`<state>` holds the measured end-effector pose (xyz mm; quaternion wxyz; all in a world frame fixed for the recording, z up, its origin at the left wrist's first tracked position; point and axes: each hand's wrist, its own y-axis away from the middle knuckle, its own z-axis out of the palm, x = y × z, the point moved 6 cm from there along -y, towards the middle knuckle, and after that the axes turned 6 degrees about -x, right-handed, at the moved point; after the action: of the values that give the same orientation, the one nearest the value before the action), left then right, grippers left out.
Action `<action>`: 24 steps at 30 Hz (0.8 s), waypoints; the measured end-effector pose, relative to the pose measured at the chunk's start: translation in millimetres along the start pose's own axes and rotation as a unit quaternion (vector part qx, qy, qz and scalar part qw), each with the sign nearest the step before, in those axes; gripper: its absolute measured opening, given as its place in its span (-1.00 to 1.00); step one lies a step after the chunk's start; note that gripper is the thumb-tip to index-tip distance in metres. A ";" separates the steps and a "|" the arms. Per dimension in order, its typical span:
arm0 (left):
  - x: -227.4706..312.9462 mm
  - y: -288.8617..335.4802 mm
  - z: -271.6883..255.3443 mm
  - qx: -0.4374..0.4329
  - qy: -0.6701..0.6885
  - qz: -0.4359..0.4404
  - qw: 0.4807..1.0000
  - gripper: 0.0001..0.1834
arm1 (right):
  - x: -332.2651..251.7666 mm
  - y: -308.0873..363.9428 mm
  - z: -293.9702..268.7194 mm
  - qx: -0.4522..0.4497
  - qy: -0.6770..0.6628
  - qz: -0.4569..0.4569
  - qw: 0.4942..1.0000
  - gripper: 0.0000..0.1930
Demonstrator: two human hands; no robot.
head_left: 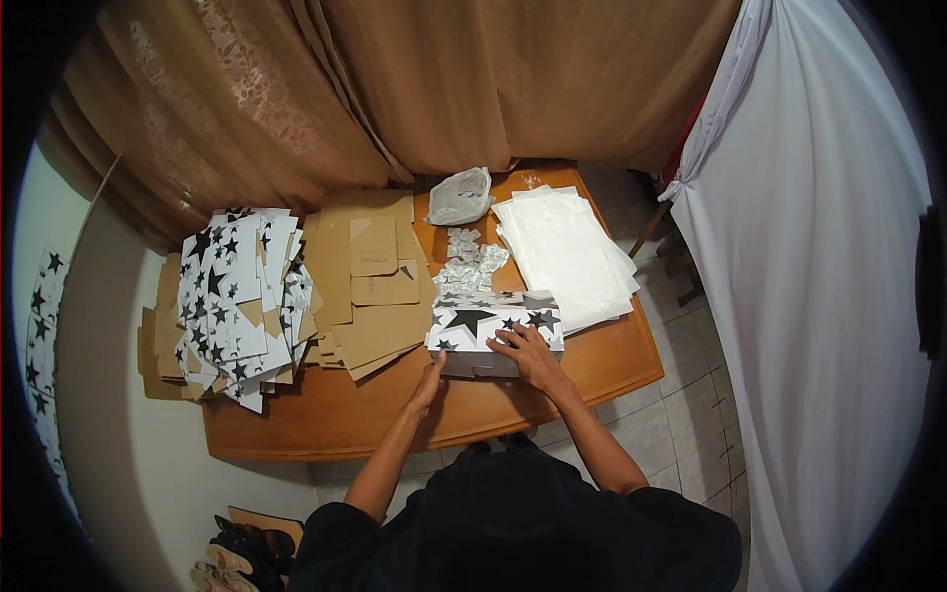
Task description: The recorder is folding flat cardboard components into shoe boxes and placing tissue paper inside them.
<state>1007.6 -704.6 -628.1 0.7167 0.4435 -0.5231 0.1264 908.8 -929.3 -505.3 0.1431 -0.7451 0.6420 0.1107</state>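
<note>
A cardboard box (480,333) with a white top printed with black and grey stars stands in front of me at the table's near edge. My right hand (531,355) rests on the right part of its top, fingers spread and stretched. Against the box's left front corner is my left hand (427,385), its fingers stretched along the side. Neither hand is wrapped round anything. Just behind the box lies a heap of small whitish packets (472,261), partly hidden by it. The box's far side and underside are hidden.
Flat star-printed cardboard pieces (222,296) pile up at the left of the wooden table (296,424). Beside them lie plain brown cardboard sheets (330,266). White paper sheets (567,257) lie at the right. At the back sits a plastic bag (460,197); curtains hang behind.
</note>
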 end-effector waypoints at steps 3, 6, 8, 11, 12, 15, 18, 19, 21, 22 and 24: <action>-13.8 2.7 -14.1 -0.016 -0.016 -0.080 0.997 -0.08 | -4.5 6.5 -3.7 0.010 0.030 -0.025 0.999 -0.35; 26.7 7.4 -18.6 0.094 -0.027 0.061 0.993 -0.10 | -3.1 19.5 -36.1 0.089 -0.100 0.026 0.991 -0.44; 60.0 19.6 -7.2 0.136 -0.058 0.079 0.986 -0.19 | 32.1 48.0 -41.0 0.270 -0.116 0.272 0.916 -0.42; 63.4 15.3 -0.8 0.059 -0.075 -0.001 0.995 -0.31 | 86.9 67.7 -2.3 0.144 -0.178 0.415 0.881 -0.41; 62.6 13.5 -0.3 0.036 -0.100 -0.022 0.994 -0.34 | 90.1 66.9 14.8 0.003 -0.283 0.454 0.845 -0.37; 68.5 23.6 -2.8 0.109 -0.141 0.052 0.983 -0.41 | 70.1 64.6 0.6 0.067 -0.249 0.416 0.872 -0.33; 97.2 41.3 4.3 0.150 -0.144 0.127 0.970 -0.46 | 53.6 63.3 -30.8 0.106 -0.239 0.392 0.882 -0.28; 107.9 48.2 1.7 0.161 -0.139 0.137 0.967 -0.42 | 49.5 61.6 -43.1 0.145 -0.223 0.399 0.877 -0.28; 116.1 54.5 -4.4 0.162 -0.089 0.168 0.968 -0.37 | 42.0 60.2 -69.6 0.203 -0.239 0.409 0.857 -0.29; 121.6 58.0 -6.4 0.161 -0.037 0.201 0.965 -0.32 | 49.4 60.2 -68.5 0.202 -0.240 0.409 0.857 -0.29; 123.2 65.1 -4.9 0.129 0.007 0.225 0.966 -0.26 | 66.3 63.9 -58.7 0.221 -0.368 0.408 0.806 -0.31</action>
<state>1020.6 -698.3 -489.4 0.6100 0.4022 -0.5839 0.3539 854.5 -1020.1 -478.1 0.4710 -0.2657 0.7931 0.2802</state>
